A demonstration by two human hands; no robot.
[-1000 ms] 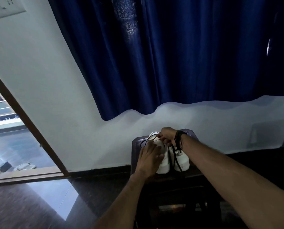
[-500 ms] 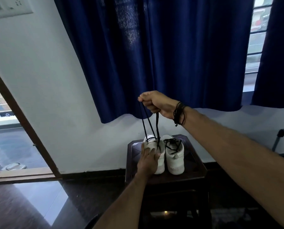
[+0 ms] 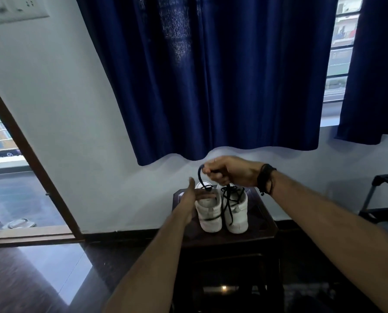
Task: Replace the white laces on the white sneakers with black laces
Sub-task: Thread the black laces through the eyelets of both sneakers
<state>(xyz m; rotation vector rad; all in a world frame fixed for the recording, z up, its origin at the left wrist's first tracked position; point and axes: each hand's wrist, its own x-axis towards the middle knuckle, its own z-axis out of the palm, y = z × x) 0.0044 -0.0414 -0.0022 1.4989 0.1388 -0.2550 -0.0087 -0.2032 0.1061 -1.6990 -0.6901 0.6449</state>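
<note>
Two white sneakers stand side by side on a dark wooden stool (image 3: 263, 224), heels toward me. The left sneaker (image 3: 208, 213) has a black lace (image 3: 201, 177) rising from its top in a loop. My right hand (image 3: 229, 171) grips that lace just above the shoes, fingers curled round it. The right sneaker (image 3: 237, 211) carries black lacing with loose ends hanging down its heel. My left hand (image 3: 191, 197) is beside the left sneaker's collar, fingers straight and reaching across its opening. No white laces are in view.
A dark blue curtain (image 3: 211, 75) hangs on the wall behind the stool. An open doorway (image 3: 12, 177) lies to the left with sandals outside. A dark metal rack (image 3: 382, 199) stands at the right edge. The floor is dark and glossy.
My right hand has come down with the black lace from high above the shoes to just over them. My left hand has lifted off the left sneaker and opened beside it.
</note>
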